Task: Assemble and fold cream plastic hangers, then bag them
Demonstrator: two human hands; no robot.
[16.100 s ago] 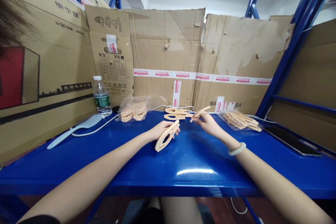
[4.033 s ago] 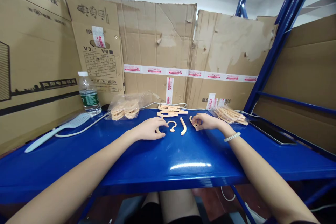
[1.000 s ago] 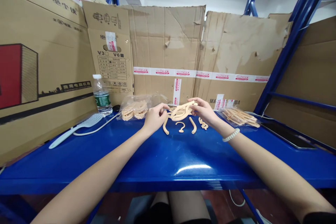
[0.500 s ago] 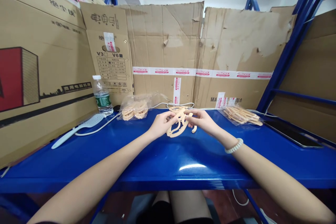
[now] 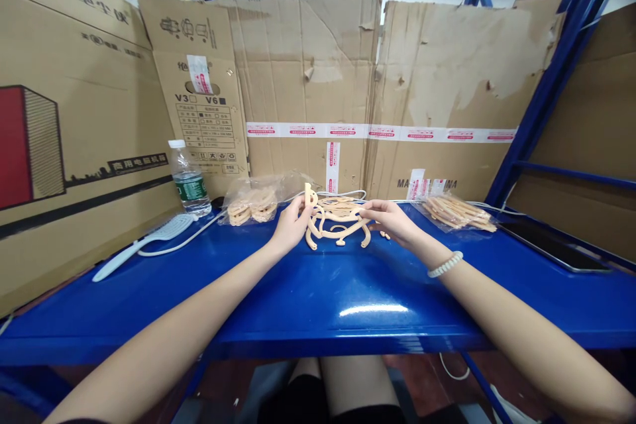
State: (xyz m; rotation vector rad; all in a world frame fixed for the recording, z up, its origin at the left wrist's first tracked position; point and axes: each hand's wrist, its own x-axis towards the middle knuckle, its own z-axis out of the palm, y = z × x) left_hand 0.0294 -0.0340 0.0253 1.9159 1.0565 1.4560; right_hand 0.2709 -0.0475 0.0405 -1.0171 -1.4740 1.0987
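A beige folding clothes hanger is spread between my hands, just above the blue tabletop, with curved arms and hooked ends hanging down. My left hand is closed around its left end, where a flat piece stands upright above the fingers. My right hand pinches the right end between thumb and fingers. Behind it lie more flat beige pieces, partly covered by the hanger. A small beige piece shows below my right hand; whether it belongs to the hanger, I cannot tell.
Plastic bags of beige parts lie at left and right. A water bottle, pale hairbrush and white cable are on the left. A dark tablet lies right. Cardboard panels wall the back.
My hands have moved apart, and the hanger, bunched between them before, now stretches out sideways. Its left end has come upright in my left hand. The view has shifted slightly.
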